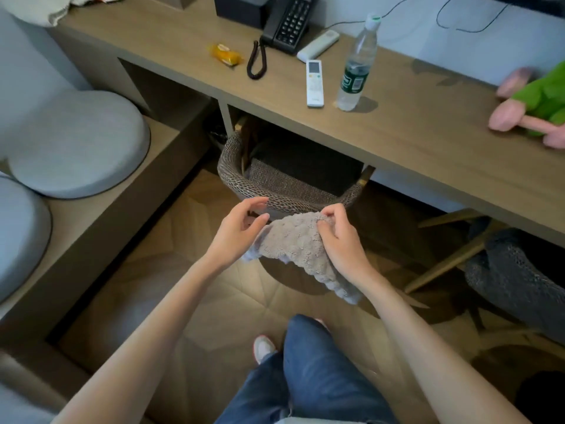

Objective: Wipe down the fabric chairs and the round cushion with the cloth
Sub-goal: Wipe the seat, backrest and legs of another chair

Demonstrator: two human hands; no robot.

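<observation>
Cloth (pixel 293 249): between both hands, just near of the woven chair (pixel 232 175) back.
Right hand (pixel 342 240): pinches its far edge.
Left hand (pixel 235 234): curled at its left edge; grip unclear.
Round cushion (pixel 76 145): far left.

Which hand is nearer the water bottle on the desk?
Right. The right hand, pinching the cloth, is almost directly in front of the water bottle; the left hand sits further left.

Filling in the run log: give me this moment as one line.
right hand: pinches cloth | left hand: relaxed beside cloth | woven chair: tucked under desk
</observation>
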